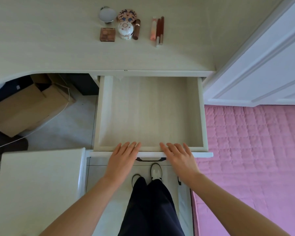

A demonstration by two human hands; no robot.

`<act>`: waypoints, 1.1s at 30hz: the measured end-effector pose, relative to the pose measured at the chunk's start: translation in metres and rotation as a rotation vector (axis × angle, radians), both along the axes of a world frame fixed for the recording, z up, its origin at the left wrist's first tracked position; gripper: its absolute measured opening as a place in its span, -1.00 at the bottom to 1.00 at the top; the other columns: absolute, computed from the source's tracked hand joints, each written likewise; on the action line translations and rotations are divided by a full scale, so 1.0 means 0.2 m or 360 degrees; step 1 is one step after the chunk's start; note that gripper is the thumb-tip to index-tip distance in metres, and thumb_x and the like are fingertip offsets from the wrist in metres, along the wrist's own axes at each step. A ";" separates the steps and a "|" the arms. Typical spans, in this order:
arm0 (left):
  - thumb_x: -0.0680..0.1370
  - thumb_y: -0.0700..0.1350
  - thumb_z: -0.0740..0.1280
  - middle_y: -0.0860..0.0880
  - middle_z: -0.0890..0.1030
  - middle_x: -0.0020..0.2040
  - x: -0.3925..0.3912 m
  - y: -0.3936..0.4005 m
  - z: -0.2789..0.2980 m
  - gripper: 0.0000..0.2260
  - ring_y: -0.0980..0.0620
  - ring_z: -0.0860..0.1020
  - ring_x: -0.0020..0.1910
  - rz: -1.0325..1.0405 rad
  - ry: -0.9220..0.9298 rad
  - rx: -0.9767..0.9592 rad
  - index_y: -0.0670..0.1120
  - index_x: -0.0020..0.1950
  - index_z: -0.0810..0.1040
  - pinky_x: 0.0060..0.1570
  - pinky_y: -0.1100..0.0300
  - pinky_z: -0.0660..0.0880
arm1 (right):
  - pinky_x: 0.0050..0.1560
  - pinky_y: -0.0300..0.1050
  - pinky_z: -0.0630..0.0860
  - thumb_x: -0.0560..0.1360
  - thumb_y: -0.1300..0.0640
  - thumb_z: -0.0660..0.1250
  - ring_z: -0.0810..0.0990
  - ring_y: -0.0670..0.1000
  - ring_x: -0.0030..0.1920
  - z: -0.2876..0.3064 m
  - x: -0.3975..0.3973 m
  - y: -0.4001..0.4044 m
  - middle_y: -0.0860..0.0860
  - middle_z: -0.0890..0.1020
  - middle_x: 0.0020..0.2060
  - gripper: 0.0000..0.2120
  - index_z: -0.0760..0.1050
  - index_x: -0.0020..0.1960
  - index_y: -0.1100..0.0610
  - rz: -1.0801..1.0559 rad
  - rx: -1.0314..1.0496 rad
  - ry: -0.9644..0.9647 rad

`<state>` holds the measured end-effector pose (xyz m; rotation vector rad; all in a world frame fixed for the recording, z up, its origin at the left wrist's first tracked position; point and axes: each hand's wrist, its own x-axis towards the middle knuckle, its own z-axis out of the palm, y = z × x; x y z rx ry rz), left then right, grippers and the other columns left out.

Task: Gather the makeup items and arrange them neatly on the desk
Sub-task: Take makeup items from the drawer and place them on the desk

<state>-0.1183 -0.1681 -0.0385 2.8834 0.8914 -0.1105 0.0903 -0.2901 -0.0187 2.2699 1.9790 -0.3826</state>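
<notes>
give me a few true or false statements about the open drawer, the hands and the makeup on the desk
1. The pale wooden drawer is pulled out and nothing shows inside it. True.
2. The left hand grips the brown cylindrical tube. False: it rests flat on the drawer's front edge, and the tube lies on the cream desk top.
3. The right hand rests with straight fingers on the drawer's front edge. True.
4. The square brown compact lies inside the drawer. False: it lies on the desk top.
5. The pink quilted bedcover lies left of the drawer. False: it lies to its right.
</notes>
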 end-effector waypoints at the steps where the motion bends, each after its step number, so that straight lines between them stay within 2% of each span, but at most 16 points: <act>1: 0.34 -0.28 0.51 -0.10 0.60 0.14 0.00 0.00 -0.01 -0.43 -0.14 0.59 0.06 -0.0041 -0.0022 0.0052 -0.17 0.34 0.48 0.20 -0.10 0.49 | 0.08 0.15 0.55 0.12 0.38 0.50 0.62 0.14 -0.04 0.00 0.01 0.00 0.07 0.62 0.03 -0.20 0.45 0.35 0.12 0.0020 0.0013 -0.0003; 4: 0.39 -0.30 0.42 -0.11 0.59 0.08 -0.01 0.02 -0.01 -0.52 -0.14 0.59 -0.03 -0.0154 -0.0072 0.0183 -0.19 0.31 0.50 0.15 -0.10 0.51 | -0.09 0.10 0.57 0.07 0.44 0.33 0.61 0.14 -0.15 0.01 0.04 0.01 0.08 0.62 -0.06 -0.21 0.48 0.30 0.14 0.0063 0.0065 -0.0012; 6: 0.42 -0.29 0.38 -0.11 0.60 0.08 0.00 0.04 -0.01 -0.57 -0.13 0.59 -0.05 -0.0193 -0.0106 0.0241 -0.18 0.30 0.51 0.10 -0.08 0.52 | -0.11 0.10 0.56 0.10 0.40 0.15 0.60 0.14 -0.15 0.02 0.05 0.02 0.09 0.61 -0.06 -0.24 0.48 0.30 0.13 0.0083 0.0086 -0.0003; 7: 0.44 -0.29 0.38 -0.11 0.60 0.08 0.00 0.05 0.00 -0.58 -0.12 0.58 -0.06 -0.0207 -0.0118 0.0253 -0.18 0.30 0.51 0.07 -0.06 0.53 | -0.11 0.10 0.55 0.10 0.38 0.12 0.60 0.15 -0.14 0.02 0.06 0.03 0.08 0.61 -0.06 -0.24 0.48 0.30 0.12 0.0085 0.0085 0.0011; 10: 0.46 -0.26 0.39 -0.09 0.60 0.06 0.05 0.09 0.01 -0.61 -0.12 0.57 -0.08 -0.0201 -0.0147 0.0278 -0.16 0.29 0.52 0.00 -0.03 0.53 | -0.09 0.09 0.54 0.08 0.44 0.26 0.59 0.14 -0.13 0.03 0.11 0.07 0.07 0.61 -0.05 -0.22 0.48 0.29 0.09 0.0063 0.0076 0.0028; 14: 0.40 -0.29 0.45 -0.10 0.60 0.06 0.10 0.16 0.02 -0.55 -0.12 0.57 -0.07 -0.0159 -0.0138 0.0254 -0.16 0.29 0.51 -0.01 -0.03 0.53 | -0.10 0.08 0.54 0.08 0.41 0.44 0.59 0.14 -0.14 0.03 0.17 0.15 0.07 0.61 -0.05 -0.22 0.49 0.29 0.09 0.0089 0.0117 0.0051; 20: 0.35 -0.32 0.48 -0.11 0.59 0.09 0.16 0.29 0.03 -0.47 -0.14 0.58 -0.03 -0.0151 -0.0102 0.0214 -0.18 0.31 0.50 0.06 -0.05 0.52 | -0.15 0.06 0.55 -0.02 0.36 0.49 0.60 0.11 -0.16 0.04 0.24 0.28 0.06 0.63 -0.05 -0.17 0.51 0.27 0.11 0.0130 0.0081 0.0072; 24: 0.28 -0.28 0.56 -0.09 0.62 0.10 0.26 0.37 0.06 -0.46 -0.13 0.60 0.05 0.0088 -0.0113 0.0128 -0.15 0.24 0.56 0.14 -0.09 0.51 | -0.16 0.04 0.56 -0.01 0.39 0.46 0.60 0.11 -0.18 0.05 0.29 0.41 0.05 0.64 -0.07 -0.23 0.55 0.22 0.12 0.0074 0.0083 0.0063; 28: 0.36 -0.27 0.52 -0.12 0.63 0.15 0.35 0.43 0.11 -0.56 -0.16 0.59 0.14 0.0317 -0.0171 0.0018 -0.19 0.22 0.58 0.18 -0.10 0.50 | -0.14 0.02 0.56 0.05 0.39 0.46 0.61 0.10 -0.20 0.06 0.33 0.53 0.03 0.65 -0.10 -0.31 0.57 0.18 0.12 0.0034 0.0105 0.0045; 33: 0.47 -0.26 0.42 -0.09 0.64 0.12 0.42 0.51 0.19 -0.73 -0.09 0.60 0.14 0.0262 -0.0437 -0.0177 -0.19 0.16 0.61 0.17 0.00 0.52 | -0.12 0.02 0.56 0.08 0.37 0.49 0.62 0.10 -0.17 0.07 0.38 0.64 0.01 0.65 -0.08 -0.32 0.56 0.19 0.09 -0.0002 0.0088 0.0028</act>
